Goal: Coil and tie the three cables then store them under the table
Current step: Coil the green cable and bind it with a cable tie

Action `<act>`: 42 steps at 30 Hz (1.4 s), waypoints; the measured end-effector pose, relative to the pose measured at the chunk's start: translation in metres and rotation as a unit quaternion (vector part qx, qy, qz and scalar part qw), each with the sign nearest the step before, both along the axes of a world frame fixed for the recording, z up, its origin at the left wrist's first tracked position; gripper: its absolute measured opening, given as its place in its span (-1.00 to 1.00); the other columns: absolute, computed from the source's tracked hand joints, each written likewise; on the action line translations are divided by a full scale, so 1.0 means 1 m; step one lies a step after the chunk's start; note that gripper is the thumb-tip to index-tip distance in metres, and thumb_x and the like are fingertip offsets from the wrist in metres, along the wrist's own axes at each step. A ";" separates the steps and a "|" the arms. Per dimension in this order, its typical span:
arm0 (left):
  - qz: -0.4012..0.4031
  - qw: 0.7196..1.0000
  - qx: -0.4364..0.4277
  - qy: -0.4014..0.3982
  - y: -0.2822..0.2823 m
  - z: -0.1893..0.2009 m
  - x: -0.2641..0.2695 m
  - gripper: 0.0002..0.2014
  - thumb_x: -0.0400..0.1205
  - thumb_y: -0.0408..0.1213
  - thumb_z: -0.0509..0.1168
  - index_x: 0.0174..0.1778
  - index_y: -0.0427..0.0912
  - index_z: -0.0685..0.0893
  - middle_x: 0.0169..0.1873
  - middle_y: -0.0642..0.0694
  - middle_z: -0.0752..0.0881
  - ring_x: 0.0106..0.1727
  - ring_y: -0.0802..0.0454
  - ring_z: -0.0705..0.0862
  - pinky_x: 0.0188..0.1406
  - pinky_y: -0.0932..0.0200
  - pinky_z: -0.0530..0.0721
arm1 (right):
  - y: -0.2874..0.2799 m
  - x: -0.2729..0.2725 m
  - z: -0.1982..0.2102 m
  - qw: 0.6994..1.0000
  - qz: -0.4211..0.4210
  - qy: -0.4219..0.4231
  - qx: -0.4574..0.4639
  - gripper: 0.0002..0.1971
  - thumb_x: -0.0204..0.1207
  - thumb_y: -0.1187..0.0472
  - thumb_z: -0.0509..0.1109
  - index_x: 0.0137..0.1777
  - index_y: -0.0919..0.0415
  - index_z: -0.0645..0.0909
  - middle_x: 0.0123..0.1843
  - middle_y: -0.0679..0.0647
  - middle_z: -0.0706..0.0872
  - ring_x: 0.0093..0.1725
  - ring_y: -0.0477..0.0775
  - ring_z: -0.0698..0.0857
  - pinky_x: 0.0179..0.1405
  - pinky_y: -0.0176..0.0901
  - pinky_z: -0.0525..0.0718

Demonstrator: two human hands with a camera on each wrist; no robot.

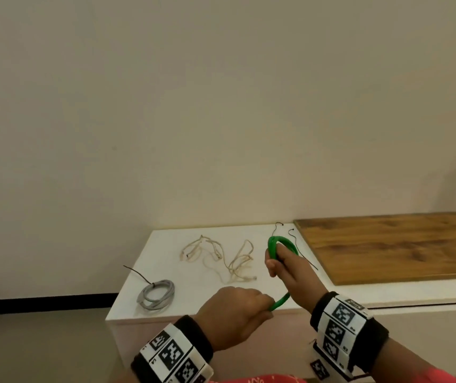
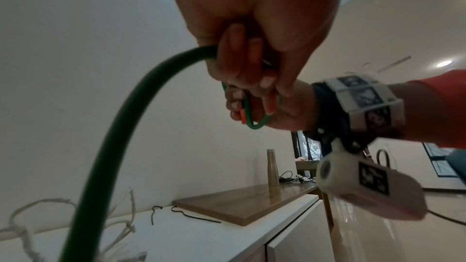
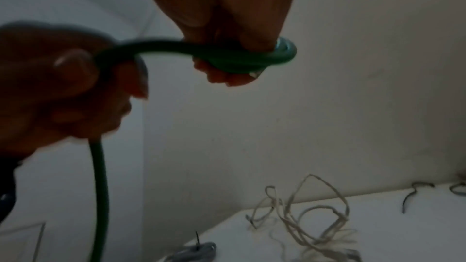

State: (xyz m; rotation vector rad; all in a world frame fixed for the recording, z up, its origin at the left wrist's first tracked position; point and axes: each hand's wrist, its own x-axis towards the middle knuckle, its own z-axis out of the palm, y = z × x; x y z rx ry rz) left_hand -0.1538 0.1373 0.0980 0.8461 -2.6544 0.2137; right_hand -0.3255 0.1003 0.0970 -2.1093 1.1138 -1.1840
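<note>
Green cable gripped in both hands above the white table.
Right hand clenched round the coiled loops; left hand pinching the free length. Seen from the left wrist alone: an orange tip. Tied grey cable and loose beige cable lying on the tabletop.

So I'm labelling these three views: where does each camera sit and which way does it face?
Head: worn high, looks down at the white table; both hands show.
Left wrist: looks along the left hand gripping the green cable; right hand beyond.
Right wrist: looks along the right hand holding the coil.
All share the green cable.
</note>
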 end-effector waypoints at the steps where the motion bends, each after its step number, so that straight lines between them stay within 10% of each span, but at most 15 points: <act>1: 0.007 1.000 -0.023 -0.001 -0.001 0.000 0.002 -0.70 0.55 -0.03 0.05 -0.25 -0.03 0.66 -0.50 0.07 0.70 -0.55 0.16 0.62 -0.66 0.34 0.47 | 0.000 0.002 -0.004 0.998 -0.002 0.059 0.004 -0.84 0.53 0.11 0.15 -0.29 0.04 0.38 -0.44 -0.14 0.48 -0.42 -0.26 0.52 -0.37 -0.46 0.43; 11: 0.090 0.959 0.042 0.265 -0.029 0.003 0.030 -0.50 0.39 0.34 0.16 -0.40 -0.10 0.59 -0.61 0.15 0.51 -0.44 0.16 0.44 -0.52 0.42 0.27 | 0.015 0.014 0.002 0.952 0.129 -0.007 0.277 -0.59 0.61 -0.07 -0.01 -0.27 0.16 0.51 -0.49 -0.02 0.46 -0.60 -0.18 0.40 -0.55 -0.36 0.39; 16: 0.074 0.903 0.204 0.370 -0.039 0.004 0.027 -0.76 0.36 0.14 0.32 -0.52 0.14 0.50 -0.60 0.10 0.48 -0.53 0.17 0.40 -0.47 0.33 0.37 | 0.021 0.015 0.019 0.897 0.165 -0.066 0.405 -0.57 0.49 -0.19 0.09 -0.41 0.13 0.44 -0.62 -0.09 0.31 -0.66 -0.15 0.22 -0.68 -0.40 0.20; 23: 0.061 0.810 0.389 0.435 -0.046 -0.023 0.026 -0.74 0.68 -0.34 0.13 -0.27 -0.13 0.64 -0.58 0.06 0.41 -0.64 0.23 0.32 -0.69 0.30 0.28 | 0.007 -0.011 0.043 0.776 0.213 -0.312 0.505 -0.62 0.38 -0.10 0.31 -0.52 0.13 0.45 -0.73 -0.11 0.32 -0.79 -0.19 0.25 -0.82 -0.45 0.18; 27: 0.074 0.823 0.367 0.427 -0.045 -0.049 0.029 -0.76 0.66 -0.25 0.12 -0.19 -0.05 0.68 -0.66 0.17 0.36 -0.59 0.19 0.30 -0.61 0.27 0.35 | -0.001 -0.021 0.047 0.723 0.271 -0.416 0.480 -0.69 0.06 0.06 0.60 -0.47 0.18 0.52 -0.71 -0.07 0.39 -0.77 -0.15 0.30 -0.83 -0.36 0.27; 30: 0.101 0.873 0.311 0.362 -0.043 -0.057 0.025 -0.69 0.69 -0.32 0.07 0.24 0.04 0.61 -0.61 0.16 0.35 -0.53 0.23 0.35 -0.46 0.41 0.40 | -0.003 -0.018 0.043 0.708 0.264 -0.496 0.428 -0.69 -0.04 0.16 0.63 -0.47 0.19 0.52 -0.70 -0.06 0.38 -0.77 -0.14 0.36 -0.82 -0.34 0.30; 35: 0.084 0.941 0.278 0.176 -0.031 -0.056 0.009 -0.39 0.67 -0.40 -0.01 0.54 0.20 -0.07 -0.36 0.03 0.57 -0.42 0.30 0.48 -0.23 0.59 0.36 | -0.001 -0.009 0.042 0.716 0.181 -0.576 0.350 -0.75 0.35 0.03 0.39 -0.40 0.18 0.51 -0.61 -0.06 0.38 -0.68 -0.12 0.36 -0.73 -0.33 0.41; 42: 0.094 0.958 0.242 0.125 -0.012 -0.035 -0.028 -0.80 0.70 -0.22 0.04 0.09 -0.23 0.49 -0.18 -0.28 0.77 -0.26 -0.17 0.67 -0.10 0.06 0.59 | 0.001 0.007 0.021 0.847 0.087 -0.470 0.232 -0.76 0.51 0.02 0.10 -0.23 0.17 0.39 -0.52 -0.05 0.43 -0.50 -0.06 0.40 -0.39 -0.23 0.44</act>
